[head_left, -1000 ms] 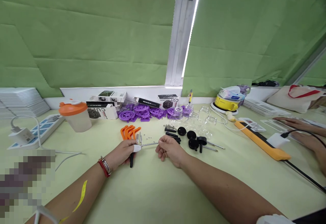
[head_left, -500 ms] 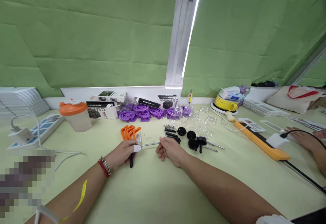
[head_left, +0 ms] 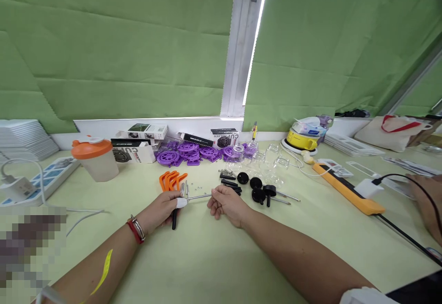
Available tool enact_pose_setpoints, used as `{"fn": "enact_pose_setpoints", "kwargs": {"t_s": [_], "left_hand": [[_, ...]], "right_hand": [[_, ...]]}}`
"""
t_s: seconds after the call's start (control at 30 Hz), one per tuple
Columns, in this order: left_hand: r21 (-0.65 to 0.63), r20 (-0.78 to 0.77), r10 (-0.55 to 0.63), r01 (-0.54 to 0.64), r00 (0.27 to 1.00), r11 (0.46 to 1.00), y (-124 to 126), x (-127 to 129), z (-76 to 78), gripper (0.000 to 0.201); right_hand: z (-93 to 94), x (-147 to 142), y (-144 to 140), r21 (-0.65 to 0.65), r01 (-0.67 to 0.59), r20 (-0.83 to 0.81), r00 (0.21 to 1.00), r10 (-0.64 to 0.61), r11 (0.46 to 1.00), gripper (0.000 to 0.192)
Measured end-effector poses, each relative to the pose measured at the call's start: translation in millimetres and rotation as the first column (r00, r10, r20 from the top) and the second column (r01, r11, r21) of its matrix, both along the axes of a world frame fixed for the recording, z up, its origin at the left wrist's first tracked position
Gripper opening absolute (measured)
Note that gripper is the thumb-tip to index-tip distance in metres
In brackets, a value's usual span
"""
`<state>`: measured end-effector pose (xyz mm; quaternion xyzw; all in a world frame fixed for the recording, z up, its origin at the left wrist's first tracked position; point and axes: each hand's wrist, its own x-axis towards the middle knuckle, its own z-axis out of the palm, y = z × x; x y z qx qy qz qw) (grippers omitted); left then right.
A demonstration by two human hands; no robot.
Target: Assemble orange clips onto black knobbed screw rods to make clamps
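Only the head view to go on here, so that's the whole tour. The thin metal rod [head_left: 199, 196] is the thing being worked on: it sits roughly level above the near-middle of the table [head_left: 193, 258], between the two hands. The left hand [head_left: 163, 211] is curled closed, its thumb (wearing a little white cover [head_left: 181, 202]) pressed at one end of the rod. A black stick [head_left: 174, 221] pokes out below that hand; can't tell if it's joined to the rod. The right hand [head_left: 226, 202] pinches the other end between thumb and fingertips, other fingers loosely curled. My guess is one end each keeps it steady and stops it twisting.

Small bits are close in, probably so neither arm has to stretch: orange hooks [head_left: 168, 183] and tiny metal bits [head_left: 196, 188] just past the left hand, springs [head_left: 228, 173], black tubes [head_left: 230, 184] and black discs [head_left: 243, 178] past the right. Bulkier stuff sits further back: purple wheel-like parts [head_left: 169, 157], clear cups [head_left: 281, 163], printed boxes [head_left: 138, 152]. Looks sorted by kind, I'd say for easy picking. Someone else's hand [head_left: 428, 198] shows at the right edge, well apart.
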<state>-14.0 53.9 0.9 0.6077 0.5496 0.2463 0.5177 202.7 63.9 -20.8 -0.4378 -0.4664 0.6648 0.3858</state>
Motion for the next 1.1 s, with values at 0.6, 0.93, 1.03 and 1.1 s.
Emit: {"fn": "enact_pose_setpoints", "kwargs": {"t_s": [0.6,0.93,1.03,1.1], "left_hand": [[-0.001,-0.002,0.003,-0.003,1.000,1.000,-0.5,-0.1,0.8,0.024],[0.015,-0.001,-0.026,0.026,1.000,1.000,1.3,-3.1,-3.3,0.025],[0.021,-0.001,-0.027,0.027,1.000,0.999,1.2,-4.0,-4.3,0.024],[0.020,0.000,-0.022,0.022,1.000,1.000,1.0,-3.8,-4.1,0.023]], "right_hand": [[2.5,0.6,-1.4,-0.007,-0.002,-0.008,1.000,0.002,1.000,0.021],[-0.1,-0.5,0.2,0.001,-0.004,0.006,1.000,0.004,1.000,0.026],[1.4,-1.1,0.6,-0.010,0.006,0.008,1.000,-0.005,1.000,0.026],[2.8,-1.3,0.3,-0.021,0.013,-0.005,1.000,-0.013,1.000,0.024]]}}
